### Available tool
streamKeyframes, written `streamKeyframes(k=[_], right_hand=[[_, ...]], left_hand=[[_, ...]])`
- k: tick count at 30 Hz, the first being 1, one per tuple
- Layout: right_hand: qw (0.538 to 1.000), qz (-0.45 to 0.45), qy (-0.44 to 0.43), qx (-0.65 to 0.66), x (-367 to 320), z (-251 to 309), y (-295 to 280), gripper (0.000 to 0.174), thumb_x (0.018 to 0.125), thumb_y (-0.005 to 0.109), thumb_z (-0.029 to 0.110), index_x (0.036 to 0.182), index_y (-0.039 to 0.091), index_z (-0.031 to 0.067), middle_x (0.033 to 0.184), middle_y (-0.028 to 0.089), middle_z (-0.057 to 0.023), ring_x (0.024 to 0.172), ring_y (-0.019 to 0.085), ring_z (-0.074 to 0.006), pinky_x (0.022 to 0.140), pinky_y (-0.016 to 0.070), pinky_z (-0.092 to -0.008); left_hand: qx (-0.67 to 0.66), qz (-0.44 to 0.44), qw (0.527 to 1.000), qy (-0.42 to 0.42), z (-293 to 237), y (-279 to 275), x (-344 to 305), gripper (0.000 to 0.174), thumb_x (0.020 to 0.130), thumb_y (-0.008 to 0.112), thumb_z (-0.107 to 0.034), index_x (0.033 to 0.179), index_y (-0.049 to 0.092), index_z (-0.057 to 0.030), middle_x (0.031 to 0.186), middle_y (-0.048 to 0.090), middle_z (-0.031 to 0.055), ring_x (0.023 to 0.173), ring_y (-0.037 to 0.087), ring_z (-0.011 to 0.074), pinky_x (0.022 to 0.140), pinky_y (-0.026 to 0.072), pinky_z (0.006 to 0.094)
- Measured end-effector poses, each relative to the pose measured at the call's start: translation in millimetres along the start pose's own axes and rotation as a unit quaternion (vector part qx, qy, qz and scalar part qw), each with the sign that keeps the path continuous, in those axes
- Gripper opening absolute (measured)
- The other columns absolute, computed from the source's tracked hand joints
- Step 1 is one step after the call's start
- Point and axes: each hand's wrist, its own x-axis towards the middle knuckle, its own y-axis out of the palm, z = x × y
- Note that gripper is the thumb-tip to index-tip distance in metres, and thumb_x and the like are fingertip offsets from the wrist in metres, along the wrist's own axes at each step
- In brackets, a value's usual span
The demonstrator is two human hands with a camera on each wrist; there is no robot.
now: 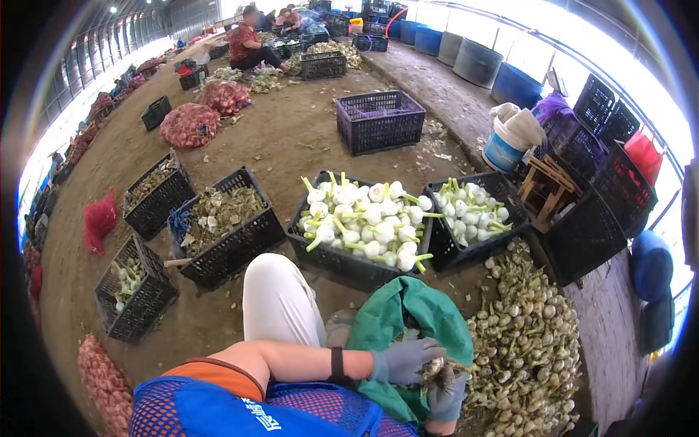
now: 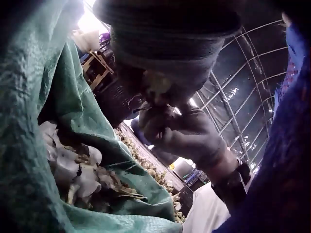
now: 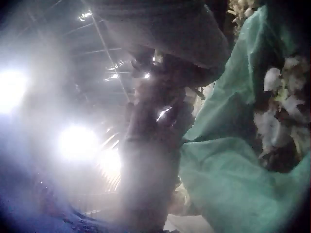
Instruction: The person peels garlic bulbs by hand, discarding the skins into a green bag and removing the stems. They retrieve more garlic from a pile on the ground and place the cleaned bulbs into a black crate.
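Floor (image 1: 291,156) of packed dirt, running back between scattered crates. Garlic heap (image 1: 528,339), skins on, lies on it just beside the sack, on the right. Dark crate (image 1: 342,268) ahead is piled past its rim with white, trimmed bulbs, green stems over the edge. Smaller-looking crate (image 1: 466,255) right of it: more white bulbs; corners nearly meet. Husk crate (image 1: 237,251) on the left holds dry leaves; strip of dirt between it and the knee. Green sack (image 1: 378,309) at the lap, mouth open, loose skins inside, folded rim close under the hands. Left hand (image 1: 408,360) curls over a brown-skinned garlic bulb (image 1: 435,370); right hand (image 1: 446,399) grips it from the other side. Exact fingertip contact: can't tell, wrist views too dark.
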Motion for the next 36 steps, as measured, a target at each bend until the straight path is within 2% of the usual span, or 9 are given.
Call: streamKeyframes(k=[7, 11, 14, 17, 26, 30, 32, 34, 36], right_hand=[[0.944, -0.053, 0.171, 0.277, 6, 6, 6, 0.029, 0.097, 0.054, 0.011, 0.120, 0.054, -0.0054, 0.112, 0.062, -0.0109, 0.098, 0.062, -0.0162, 0.083, 0.0503, -0.0292], [0.921, -0.108, 0.221, 0.303, 5, -6, -1, 0.026, 0.091, 0.063, 0.011, 0.113, 0.060, -0.0026, 0.101, 0.065, -0.0069, 0.084, 0.062, -0.0122, 0.070, 0.0502, -0.0253], [0.942, -0.122, 0.173, 0.259, 6, 5, -3, 0.024, 0.088, 0.065, 0.004, 0.110, 0.058, -0.0034, 0.101, 0.064, -0.0102, 0.088, 0.063, -0.0162, 0.077, 0.0524, -0.0278], [0.934, -0.124, 0.176, 0.284, 3, 3, -5, 0.026, 0.087, 0.066, 0.003, 0.111, 0.058, -0.0027, 0.102, 0.064, -0.0099, 0.089, 0.063, -0.0156, 0.078, 0.0518, -0.0270], [0.941, -0.149, 0.182, 0.244, 10, 35, 8, 0.019, 0.085, 0.058, 0.003, 0.101, 0.067, -0.0012, 0.092, 0.067, -0.0072, 0.080, 0.062, -0.0168, 0.070, 0.0488, -0.0299], [0.981, -0.117, 0.041, -0.151, 12, -13, -11, 0.020, 0.087, 0.062, 0.007, 0.106, 0.066, 0.0019, 0.097, 0.071, -0.0126, 0.085, 0.065, -0.0161, 0.075, 0.0500, -0.0311], [0.981, -0.140, 0.129, -0.038, 10, -17, -7, 0.021, 0.085, 0.062, 0.003, 0.106, 0.067, 0.0033, 0.099, 0.069, -0.0113, 0.090, 0.065, -0.0228, 0.081, 0.0493, -0.0323], [0.974, -0.097, 0.146, 0.146, 15, 6, -9, 0.032, 0.087, 0.062, 0.003, 0.119, 0.060, -0.0012, 0.110, 0.066, -0.0081, 0.099, 0.060, -0.0143, 0.088, 0.0473, -0.0281], [0.958, -0.136, 0.123, 0.220, 14, 13, 1, 0.032, 0.089, 0.060, 0.004, 0.120, 0.059, -0.0025, 0.113, 0.064, -0.0099, 0.102, 0.059, -0.0148, 0.089, 0.0467, -0.0272]], left_hand=[[-0.018, 0.015, 1.000, -0.012, 3, 5, 6, 0.068, 0.077, 0.073, -0.025, 0.136, 0.045, -0.0064, 0.128, 0.051, 0.0192, 0.113, 0.055, 0.0354, 0.093, 0.0470, 0.0411], [-0.233, -0.009, 0.968, -0.091, 20, 20, 7, 0.064, 0.078, 0.079, -0.029, 0.129, 0.050, -0.0036, 0.113, 0.061, 0.0109, 0.106, 0.059, 0.0196, 0.093, 0.0468, 0.0328], [-0.450, 0.017, 0.882, -0.137, 29, 40, 8, 0.061, 0.079, 0.078, -0.017, 0.130, 0.048, -0.0025, 0.118, 0.057, 0.0061, 0.105, 0.057, 0.0134, 0.093, 0.0469, 0.0292], [-0.394, 0.009, 0.914, -0.097, 25, 36, 8, 0.062, 0.079, 0.077, -0.012, 0.132, 0.045, -0.0020, 0.121, 0.054, 0.0056, 0.104, 0.056, 0.0121, 0.093, 0.0469, 0.0283], [-0.689, -0.061, 0.672, -0.266, 4, 31, 9, 0.032, 0.088, 0.058, -0.021, 0.113, 0.062, -0.0018, 0.099, 0.067, 0.0056, 0.090, 0.063, 0.0183, 0.083, 0.0511, 0.0331], [-0.787, 0.021, 0.546, -0.286, -8, 16, 18, 0.042, 0.090, 0.050, -0.033, 0.114, 0.061, -0.0001, 0.108, 0.066, 0.0117, 0.092, 0.064, 0.0235, 0.084, 0.0523, 0.0380], [-0.790, 0.046, 0.543, -0.281, 13, 28, 21, 0.045, 0.095, 0.047, -0.038, 0.119, 0.058, -0.0019, 0.110, 0.065, 0.0102, 0.093, 0.064, 0.0217, 0.082, 0.0520, 0.0334], [-0.776, 0.037, 0.541, -0.321, 17, 24, 15, 0.052, 0.097, 0.048, -0.047, 0.122, 0.057, -0.0025, 0.108, 0.067, 0.0109, 0.094, 0.066, 0.0224, 0.086, 0.0536, 0.0344], [-0.692, 0.096, 0.667, -0.258, 14, 19, 15, 0.055, 0.098, 0.049, -0.047, 0.130, 0.051, -0.0018, 0.113, 0.063, 0.0086, 0.094, 0.064, 0.0165, 0.086, 0.0533, 0.0303]])
